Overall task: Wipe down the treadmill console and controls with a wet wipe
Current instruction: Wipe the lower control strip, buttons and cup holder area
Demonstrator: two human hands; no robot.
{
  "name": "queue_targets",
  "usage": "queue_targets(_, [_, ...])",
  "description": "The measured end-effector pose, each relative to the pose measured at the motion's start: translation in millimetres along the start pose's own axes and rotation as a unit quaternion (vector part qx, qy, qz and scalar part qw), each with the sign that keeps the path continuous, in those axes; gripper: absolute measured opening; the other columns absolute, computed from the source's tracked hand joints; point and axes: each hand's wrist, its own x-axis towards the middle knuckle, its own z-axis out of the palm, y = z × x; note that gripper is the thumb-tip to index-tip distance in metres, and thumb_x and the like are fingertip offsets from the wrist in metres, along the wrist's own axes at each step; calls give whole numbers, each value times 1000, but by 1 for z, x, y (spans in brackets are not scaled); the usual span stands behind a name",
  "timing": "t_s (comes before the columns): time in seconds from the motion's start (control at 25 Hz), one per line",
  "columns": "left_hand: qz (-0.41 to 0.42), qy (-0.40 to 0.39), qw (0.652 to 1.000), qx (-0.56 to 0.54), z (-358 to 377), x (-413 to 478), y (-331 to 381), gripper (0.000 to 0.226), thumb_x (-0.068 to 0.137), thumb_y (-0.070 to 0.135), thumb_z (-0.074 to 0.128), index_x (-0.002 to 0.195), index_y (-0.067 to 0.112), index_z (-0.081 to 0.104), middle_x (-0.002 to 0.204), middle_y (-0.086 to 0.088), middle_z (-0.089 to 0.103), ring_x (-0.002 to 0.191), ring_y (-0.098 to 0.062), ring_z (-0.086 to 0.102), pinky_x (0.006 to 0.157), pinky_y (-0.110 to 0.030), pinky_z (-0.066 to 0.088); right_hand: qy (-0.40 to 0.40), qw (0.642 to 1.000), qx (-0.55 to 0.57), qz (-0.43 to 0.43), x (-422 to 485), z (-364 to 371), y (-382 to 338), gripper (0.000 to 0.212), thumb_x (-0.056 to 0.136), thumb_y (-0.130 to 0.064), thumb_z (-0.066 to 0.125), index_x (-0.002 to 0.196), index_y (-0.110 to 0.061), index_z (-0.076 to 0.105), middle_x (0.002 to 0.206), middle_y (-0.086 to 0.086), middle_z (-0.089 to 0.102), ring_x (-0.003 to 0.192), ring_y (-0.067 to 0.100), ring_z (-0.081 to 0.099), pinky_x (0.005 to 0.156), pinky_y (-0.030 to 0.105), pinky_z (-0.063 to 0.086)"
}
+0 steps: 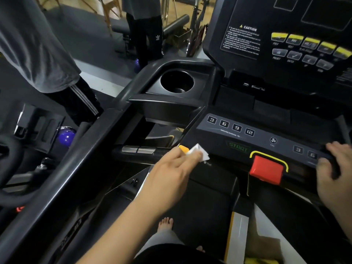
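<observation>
My left hand (172,168) holds a folded white wet wipe (199,152) pressed against the lower left edge of the black treadmill console (266,134), beside a small orange button (183,149). The wipe sits just left of the green START button (238,149). My right hand (332,168) grips the front bar of the console at the right, beside the speed number keys (304,152). A red stop button (265,169) with a yellow surround lies between my hands. The upper display panel (285,35) with yellow keys rises at the top right.
A round cup holder (177,81) sits left of the console. The long black left handrail (76,168) runs diagonally to the lower left. Two people (38,44) stand at the left and top. A blue ball (65,137) lies on the floor. My bare foot (165,223) rests on the belt.
</observation>
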Motion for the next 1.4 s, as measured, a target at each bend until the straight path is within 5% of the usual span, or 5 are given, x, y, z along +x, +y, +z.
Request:
queue_targets(0.28, [-97,36,994,40,0,46,3,46,71,-11,62,109,14,65,64,6,50,73,-13,30,51,-27,34,11,1000,-19,-14,-2,-9,-16,47,94,-33,38,136,-14,49,145,8,48,141,22,37,117,47,27])
queue_targets(0.48, [41,31,997,62,6,29,-10,38,85,-1,47,110,12,73,108,4,71,74,-15,33,61,-31,44,10,1000,-6,-21,-5,-17,-28,48,93,-31,40,135,-9,51,143,12,50,139,26,39,117,49,28])
queue_targets(0.92, [93,18,995,35,9,32,-11,32,84,-4,59,110,8,73,115,4,71,80,-13,42,66,-29,46,4,1000,-11,-20,-8,-31,-45,47,92,-26,43,131,-4,55,140,16,54,137,28,42,115,46,31])
queue_targets(1.2, [55,-20,998,32,31,48,24,45,85,12,37,114,10,71,114,5,69,86,-14,40,68,-24,44,9,1000,-3,-11,-8,-30,-47,47,92,-27,42,131,-5,55,140,15,53,137,27,41,116,48,30])
queue_targets(1.4, [-47,39,995,83,11,69,-7,43,75,1,57,113,13,72,109,9,69,84,-16,39,59,-32,51,-2,1000,-19,-15,-8,-35,-51,49,92,-27,42,132,-3,54,140,17,53,137,29,41,115,45,30])
